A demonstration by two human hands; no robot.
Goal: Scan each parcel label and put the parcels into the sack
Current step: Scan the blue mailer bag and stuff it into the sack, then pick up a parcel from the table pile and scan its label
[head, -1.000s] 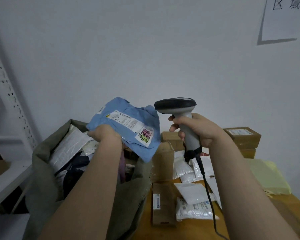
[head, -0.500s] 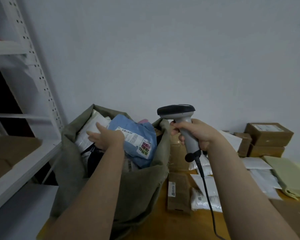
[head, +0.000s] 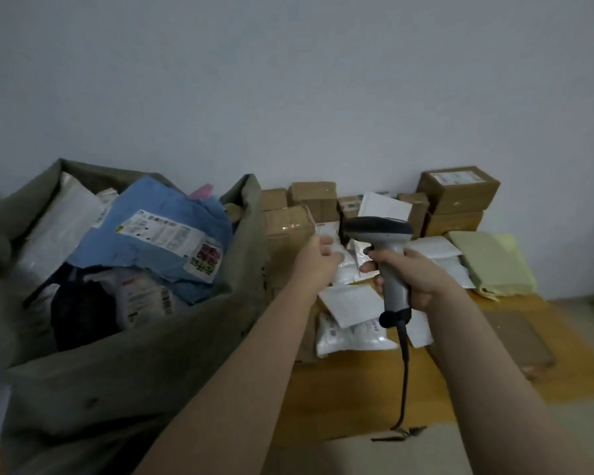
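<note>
Head view: an olive-green sack [head: 124, 378] stands open at the left edge of a wooden table [head: 340, 399]. On top of its contents lies a crumpled blue parcel [head: 141, 255], face up. It carries a long white shipping label [head: 162, 231] with small barcodes and rows of print, all too blurred to read. At the label's right end is a sticker [head: 204, 260] in pink, green and black, and its characters cannot be made out either. Below the blue parcel sits a white parcel [head: 141, 299] with a red mark near its top and a barcode on its right edge. A plain white mailer [head: 62, 231] leans against the sack's far left wall.

The left hand [head: 318, 260] reaches past the sack's right rim over the parcels on the table, fingers loosely extended and thumb raised, gripping nothing. Whether its fingertips touch the white bags beneath cannot be told. The right hand [head: 415, 272] is wrapped around the handle of a grey barcode scanner [head: 388, 248], which stands upright with its dark head pointing left and its cable [head: 405, 371] hanging to the table.

Under both hands lie white poly bags [head: 352, 305], one with a small unreadable label. Cardboard boxes [head: 312, 198] line the wall. The stacked box [head: 460, 193] at the right has a white label on its lid, illegible. Pale yellow-green mailers [head: 491, 262] lie beside it.
</note>
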